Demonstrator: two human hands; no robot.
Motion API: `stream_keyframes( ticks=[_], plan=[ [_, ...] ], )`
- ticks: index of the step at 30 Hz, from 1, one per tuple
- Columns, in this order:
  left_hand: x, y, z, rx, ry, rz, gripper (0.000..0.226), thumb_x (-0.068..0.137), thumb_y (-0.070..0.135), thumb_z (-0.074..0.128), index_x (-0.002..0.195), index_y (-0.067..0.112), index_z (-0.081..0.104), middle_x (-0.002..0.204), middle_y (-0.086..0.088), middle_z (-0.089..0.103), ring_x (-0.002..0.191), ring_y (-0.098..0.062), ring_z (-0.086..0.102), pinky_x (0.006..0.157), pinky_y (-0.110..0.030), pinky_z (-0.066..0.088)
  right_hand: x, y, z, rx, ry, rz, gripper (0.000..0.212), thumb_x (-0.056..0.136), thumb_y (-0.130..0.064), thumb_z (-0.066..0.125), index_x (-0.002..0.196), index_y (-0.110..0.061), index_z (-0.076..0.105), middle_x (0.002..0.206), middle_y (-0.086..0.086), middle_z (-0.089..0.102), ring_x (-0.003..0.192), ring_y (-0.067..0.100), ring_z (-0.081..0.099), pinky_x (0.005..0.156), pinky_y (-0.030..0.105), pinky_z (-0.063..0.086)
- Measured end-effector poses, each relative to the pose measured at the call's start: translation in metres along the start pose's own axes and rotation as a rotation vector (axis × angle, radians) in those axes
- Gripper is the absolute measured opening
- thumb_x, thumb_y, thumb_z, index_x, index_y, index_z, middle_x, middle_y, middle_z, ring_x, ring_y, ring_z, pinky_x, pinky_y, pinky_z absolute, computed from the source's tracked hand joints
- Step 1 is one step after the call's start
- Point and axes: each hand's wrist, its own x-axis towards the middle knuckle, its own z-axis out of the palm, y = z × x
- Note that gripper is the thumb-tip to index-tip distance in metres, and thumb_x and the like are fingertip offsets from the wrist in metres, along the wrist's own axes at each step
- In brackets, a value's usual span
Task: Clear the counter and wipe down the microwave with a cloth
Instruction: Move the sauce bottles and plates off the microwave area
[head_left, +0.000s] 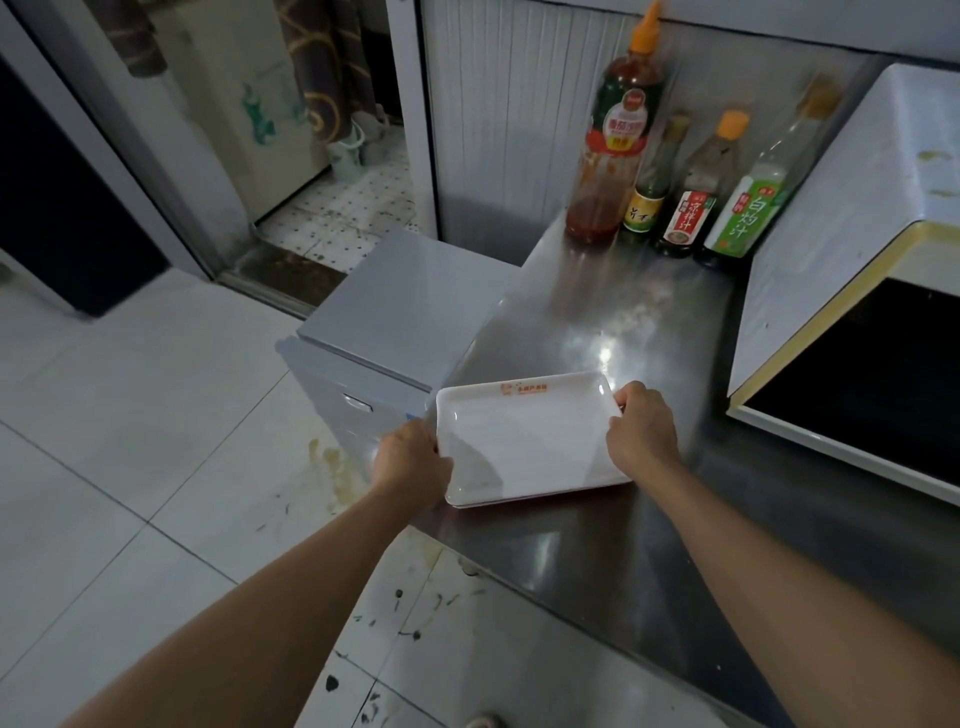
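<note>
White tray (524, 441), at the worktop (623, 322) front-left edge: left hand (410, 460) and right hand (641, 428) are grasping its short sides, clearing step; next, presumably a level lift away.

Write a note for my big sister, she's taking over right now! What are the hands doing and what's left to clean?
Left hand: grips the left edge of the white tray, fingers curled on it.
Right hand: grips the tray's right edge.
The tray is at the front left corner of the steel counter; whether it is lifted or resting cannot be told.
Four sauce bottles stand at the back by the wall.
The microwave sits on the right, with stains on top.
Done: nothing visibly finished.
Left: move the tray off, clear the bottles, then wipe the microwave. No cloth is in view.
</note>
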Motion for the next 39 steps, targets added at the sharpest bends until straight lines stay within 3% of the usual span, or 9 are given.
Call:
stream_keyframes(
  ticks=[4,7,9,12,17,22,25,32,39],
  plan=[
    [-0.003,0.000,-0.003,-0.035,-0.050,0.002,0.012,0.078,0.018,0.063,0.087,0.009,0.061,0.085,-0.006,0.068,0.072,-0.020,0.058,0.049,-0.021,0.032,-0.002,0.004,-0.001,0.010,0.008,-0.016,0.020,0.088,-0.006,0.055,0.107,-0.009,0.053,0.116,0.012,0.052,0.100,0.029,0.055,0.079,0.032,0.040],
    [-0.005,0.001,-0.011,-0.039,-0.130,0.015,0.019,0.078,0.018,0.065,0.093,0.007,0.063,0.094,-0.010,0.069,0.089,-0.026,0.064,0.068,-0.029,0.049,-0.009,0.004,-0.010,0.023,-0.033,-0.025,0.033,0.087,-0.011,0.058,0.119,-0.010,0.052,0.121,0.012,0.052,0.108,0.029,0.053,0.086,0.034,0.042],
    [-0.007,0.003,-0.019,-0.001,-0.161,0.021,0.030,0.081,0.025,0.067,0.106,0.011,0.060,0.105,-0.008,0.066,0.098,-0.026,0.062,0.078,-0.030,0.049,-0.017,0.001,-0.023,0.024,-0.062,-0.046,0.047,0.084,-0.016,0.062,0.129,-0.012,0.047,0.126,0.012,0.050,0.115,0.030,0.049,0.094,0.038,0.043],
    [-0.010,0.012,-0.034,-0.024,-0.185,0.059,0.046,0.082,0.030,0.068,0.121,0.013,0.050,0.118,-0.009,0.059,0.104,-0.026,0.057,0.080,-0.030,0.047,-0.033,-0.004,-0.049,0.010,-0.100,-0.105,0.062,0.082,-0.023,0.065,0.136,-0.013,0.039,0.131,0.012,0.045,0.123,0.029,0.041,0.100,0.040,0.040],
    [-0.020,0.053,-0.075,-0.004,-0.170,0.208,0.044,0.085,0.027,0.065,0.122,0.013,0.047,0.123,-0.013,0.057,0.111,-0.030,0.055,0.094,-0.038,0.048,-0.061,-0.015,-0.103,-0.007,-0.080,-0.205,0.067,0.084,-0.025,0.066,0.142,-0.016,0.033,0.145,0.006,0.034,0.135,0.026,0.028,0.108,0.034,0.030],
    [-0.037,0.107,-0.117,0.013,-0.122,0.406,0.046,0.085,0.022,0.064,0.126,0.013,0.045,0.124,-0.013,0.055,0.111,-0.030,0.055,0.095,-0.038,0.047,-0.087,-0.020,-0.163,-0.090,0.010,-0.288,0.067,0.087,-0.027,0.062,0.144,-0.015,0.030,0.149,0.005,0.030,0.137,0.025,0.023,0.111,0.030,0.021],
    [-0.050,0.142,-0.138,0.050,-0.076,0.545,0.051,0.083,0.025,0.066,0.128,0.013,0.045,0.126,-0.012,0.055,0.112,-0.028,0.055,0.095,-0.037,0.047,-0.100,-0.016,-0.199,-0.119,0.078,-0.301,0.066,0.086,-0.024,0.062,0.144,-0.016,0.031,0.147,0.006,0.030,0.134,0.027,0.024,0.110,0.034,0.026],
    [-0.080,0.222,-0.157,0.075,-0.022,0.780,0.047,0.081,0.025,0.067,0.122,0.011,0.049,0.121,-0.011,0.058,0.108,-0.027,0.057,0.085,-0.031,0.046,-0.120,0.018,-0.274,-0.133,0.248,-0.207,0.070,0.086,-0.026,0.063,0.146,-0.017,0.027,0.150,0.003,0.027,0.138,0.026,0.019,0.112,0.035,0.025],
    [-0.110,0.311,-0.142,0.117,-0.020,0.929,0.053,0.080,0.029,0.069,0.126,0.011,0.046,0.124,-0.010,0.057,0.110,-0.027,0.057,0.090,-0.035,0.049,-0.124,0.089,-0.342,-0.140,0.387,-0.058,0.070,0.085,-0.029,0.063,0.145,-0.017,0.027,0.150,0.003,0.026,0.138,0.025,0.018,0.111,0.035,0.026]
  ],
)
